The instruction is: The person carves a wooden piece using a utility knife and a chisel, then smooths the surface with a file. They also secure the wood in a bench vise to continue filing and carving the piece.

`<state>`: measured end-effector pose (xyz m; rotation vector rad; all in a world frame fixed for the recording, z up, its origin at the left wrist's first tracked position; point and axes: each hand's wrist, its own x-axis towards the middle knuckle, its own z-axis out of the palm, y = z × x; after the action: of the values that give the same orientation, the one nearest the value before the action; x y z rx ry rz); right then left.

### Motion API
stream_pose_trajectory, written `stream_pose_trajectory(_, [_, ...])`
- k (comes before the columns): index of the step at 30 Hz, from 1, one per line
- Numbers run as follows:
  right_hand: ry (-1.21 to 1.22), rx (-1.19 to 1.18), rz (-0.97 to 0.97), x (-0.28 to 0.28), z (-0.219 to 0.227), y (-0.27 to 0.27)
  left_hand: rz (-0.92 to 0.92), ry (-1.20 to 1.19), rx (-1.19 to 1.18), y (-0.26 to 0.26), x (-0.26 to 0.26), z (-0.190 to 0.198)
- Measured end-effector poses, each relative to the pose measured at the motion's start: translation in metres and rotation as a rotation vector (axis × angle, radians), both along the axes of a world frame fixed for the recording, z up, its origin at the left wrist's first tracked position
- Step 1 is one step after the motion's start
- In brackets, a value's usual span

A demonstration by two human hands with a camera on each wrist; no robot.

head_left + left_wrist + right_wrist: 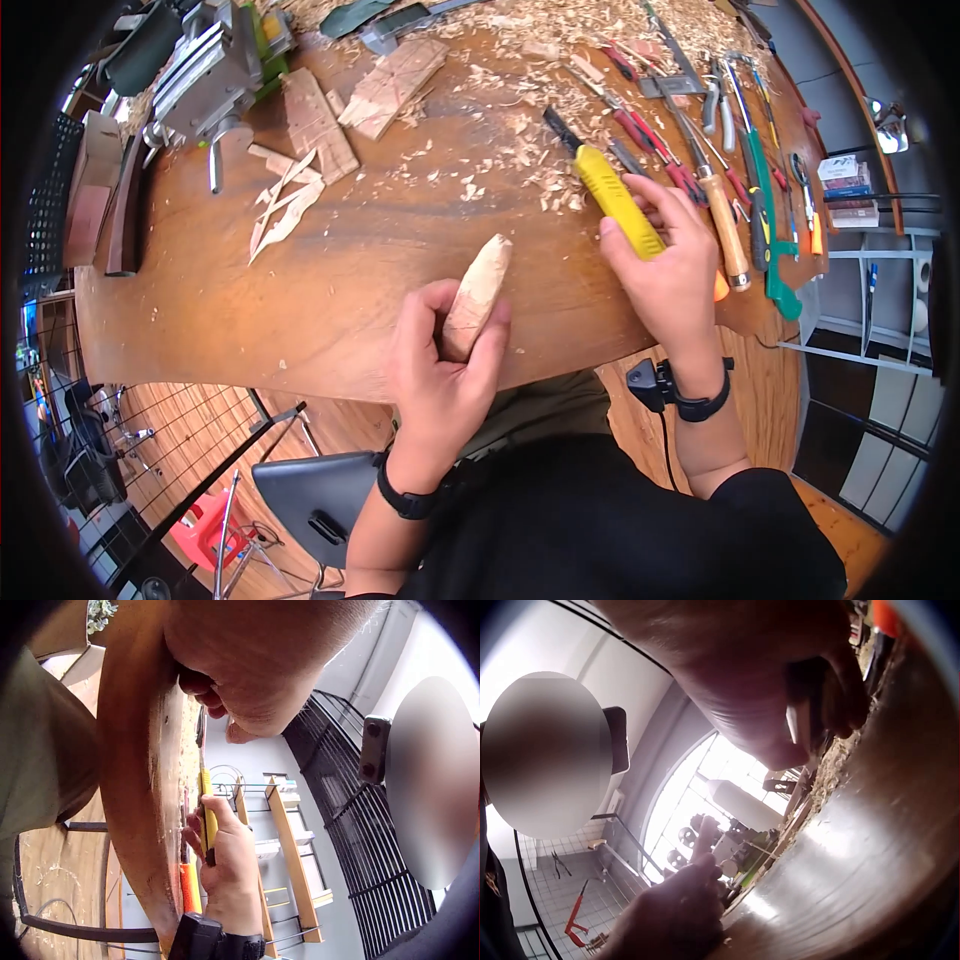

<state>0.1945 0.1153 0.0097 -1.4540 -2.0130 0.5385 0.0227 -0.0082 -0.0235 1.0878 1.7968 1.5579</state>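
Observation:
In the head view, the left hand [445, 365] grips a pale carved wooden piece [478, 295] near the table's front edge, its tapered end pointing up and away. To its right, the right hand [668, 250] holds a yellow-handled utility knife [615, 200], with the dark blade end pointing away to the upper left. Wood and knife are apart. The left wrist view shows the right hand [229, 859] with the yellow knife [209, 814] between thumb and fingers. In the right wrist view the left hand [675, 911] holds the wooden piece [705, 836] upright.
Wood shavings [500, 120] cover the table's far part. Screwdrivers, pliers and a wooden-handled tool [725, 225] lie along the right side. A metal vise [210, 85] stands at the back left, near flat boards [395, 88] and thin offcuts [285, 215]. A chair [320, 500] stands below.

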Motion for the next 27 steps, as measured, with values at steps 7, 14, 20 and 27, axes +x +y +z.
stream_pose_trajectory(7, [0.439, -0.213, 0.144, -0.002, -0.021, -0.039, -0.078, -0.208, -0.155, 0.007, -0.005, 0.009])
stream_pose_trajectory(14, [0.246, -0.032, 0.485, 0.001, -0.018, -0.034, -0.218, -0.335, -0.319, 0.010, -0.016, 0.021])
stream_pose_trajectory(20, [0.113, -0.120, 0.626, 0.014, -0.016, -0.029, -0.318, -0.601, -0.288, 0.007, -0.032, 0.024])
stream_pose_trajectory(27, [0.077, -0.154, 0.580, 0.018, -0.010, -0.030, -0.320, -0.715, -0.275, 0.007, -0.031, 0.026])
